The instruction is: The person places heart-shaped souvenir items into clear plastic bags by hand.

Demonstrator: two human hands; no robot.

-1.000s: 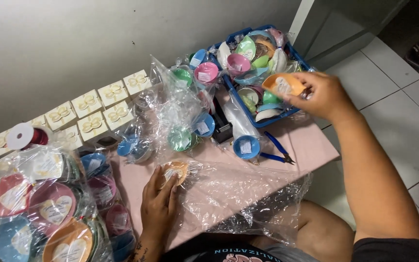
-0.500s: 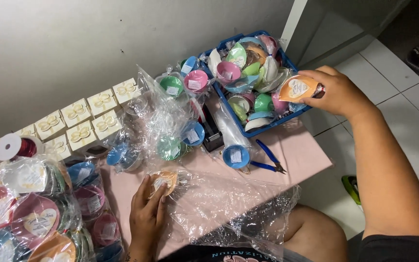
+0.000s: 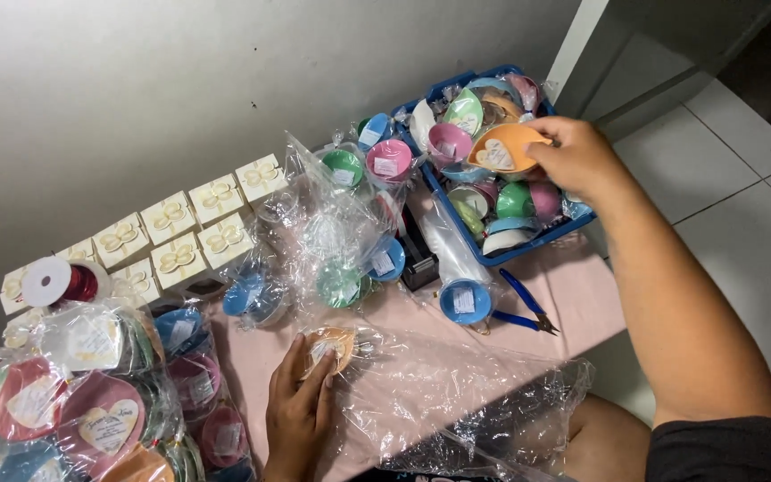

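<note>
My right hand (image 3: 577,156) grips an orange heart-shaped bowl (image 3: 501,147) with a heart label, held over the blue basket (image 3: 528,245) at the right. The basket is filled with several small coloured bowls. My left hand (image 3: 301,406) rests on the pink table (image 3: 573,290), its fingers on a small orange bowl (image 3: 327,344) lying under a sheet of clear cellophane (image 3: 439,384).
Cream gift boxes (image 3: 194,228) with bows line the wall. A red ribbon spool (image 3: 60,281) stands at the left. Wrapped bowls are piled at the lower left (image 3: 91,411). A loose blue bowl (image 3: 464,301), blue-handled pliers (image 3: 528,308) and a black tape dispenser (image 3: 418,254) lie mid-table.
My right hand has carried the orange heart bowl leftward over the basket. My left hand stays on the small orange bowl. The camera view has shifted slightly.
</note>
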